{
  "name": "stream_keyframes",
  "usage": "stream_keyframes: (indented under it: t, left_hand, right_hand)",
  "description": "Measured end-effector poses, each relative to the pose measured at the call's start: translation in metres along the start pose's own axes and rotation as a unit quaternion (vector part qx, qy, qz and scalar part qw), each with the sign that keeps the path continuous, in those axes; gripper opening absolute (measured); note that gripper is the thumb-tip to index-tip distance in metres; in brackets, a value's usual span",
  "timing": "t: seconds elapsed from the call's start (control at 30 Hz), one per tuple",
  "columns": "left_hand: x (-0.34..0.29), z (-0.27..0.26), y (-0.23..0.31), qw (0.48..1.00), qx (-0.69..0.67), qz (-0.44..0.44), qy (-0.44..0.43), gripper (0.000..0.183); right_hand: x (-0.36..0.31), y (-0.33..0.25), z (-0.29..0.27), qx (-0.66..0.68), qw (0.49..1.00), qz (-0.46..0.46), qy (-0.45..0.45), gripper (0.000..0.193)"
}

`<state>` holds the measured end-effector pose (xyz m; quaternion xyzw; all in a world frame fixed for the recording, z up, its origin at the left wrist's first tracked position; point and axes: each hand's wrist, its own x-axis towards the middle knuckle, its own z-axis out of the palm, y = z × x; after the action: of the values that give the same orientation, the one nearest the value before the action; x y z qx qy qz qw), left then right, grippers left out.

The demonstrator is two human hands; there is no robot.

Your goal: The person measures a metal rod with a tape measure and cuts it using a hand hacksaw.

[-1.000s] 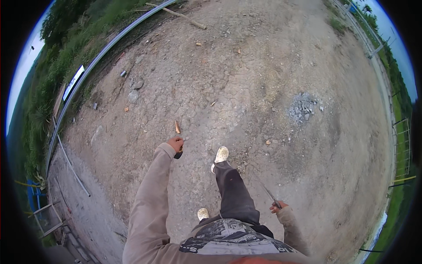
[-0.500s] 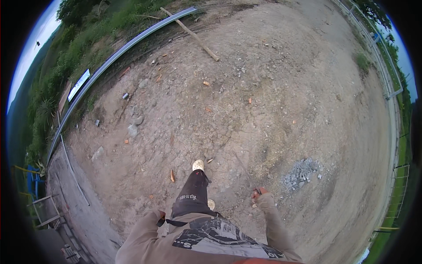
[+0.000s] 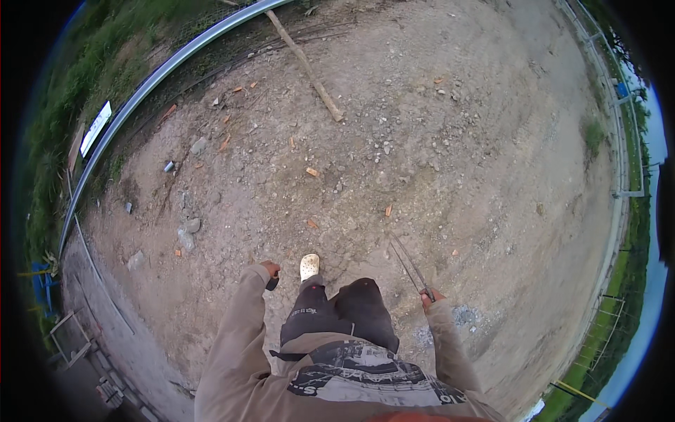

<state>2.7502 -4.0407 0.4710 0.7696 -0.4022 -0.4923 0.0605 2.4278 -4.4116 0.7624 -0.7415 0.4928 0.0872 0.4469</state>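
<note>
In my right hand (image 3: 433,299) is a pair of long, thin metal rods or prongs (image 3: 409,266), pointing forward and slightly left over the dirt. Whether they are one bent piece or two separate ones cannot be told. My left hand (image 3: 269,268) is held out left of my legs with the fingers curled. A small black object (image 3: 272,283) shows at its underside; its kind is unclear. Between the hands are my dark trousers (image 3: 337,309) and one pale clog (image 3: 309,266) on the ground.
A wooden pole (image 3: 306,67) lies ahead on stony dirt, near a long curved-looking metal rail (image 3: 151,81) by the grass. Orange brick pieces (image 3: 312,171) and stones (image 3: 192,226) are scattered about. Grey gravel (image 3: 464,315) lies beside my right hand. A railing (image 3: 619,112) runs along the right.
I have stepped forward, and the ground shifts toward me. My left hand has swung forward from my waist. The rods in my right hand now show more plainly, and the other leg has come forward.
</note>
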Motion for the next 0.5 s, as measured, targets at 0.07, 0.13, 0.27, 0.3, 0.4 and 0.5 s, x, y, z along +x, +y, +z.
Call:
stream_keyframes:
  t: [0.07, 0.13, 0.27, 0.3, 0.4, 0.5]
  left_hand:
    - [0.035, -0.082, -0.039, 0.987, -0.107, -0.041, 0.112, 0.038]
    - [0.083, -0.219, 0.061, 0.931, -0.313, -0.136, 0.126, 0.039]
    - [0.114, -0.379, 0.147, 0.928, -0.321, -0.090, 0.165, 0.032]
    - [0.118, -0.405, 0.163, 0.928, -0.315, -0.099, 0.172, 0.030]
    - [0.156, -0.408, 0.150, 0.916, -0.338, -0.127, 0.175, 0.033]
    - [0.175, -0.366, 0.109, 0.937, -0.294, -0.163, 0.097, 0.036]
  right_hand:
    - [0.036, -0.044, -0.018, 0.012, 0.999, -0.013, -0.031, 0.018]
    - [0.056, -0.059, -0.061, -0.038, 0.997, -0.043, 0.054, 0.021]
    - [0.132, -0.097, -0.122, -0.058, 0.997, -0.020, 0.057, 0.025]
    - [0.155, -0.094, -0.134, -0.067, 0.996, -0.037, 0.053, 0.027]
    - [0.238, -0.130, -0.167, -0.091, 0.993, -0.071, 0.039, 0.032]
    - [0.318, -0.182, -0.187, -0.105, 0.991, -0.079, 0.015, 0.036]
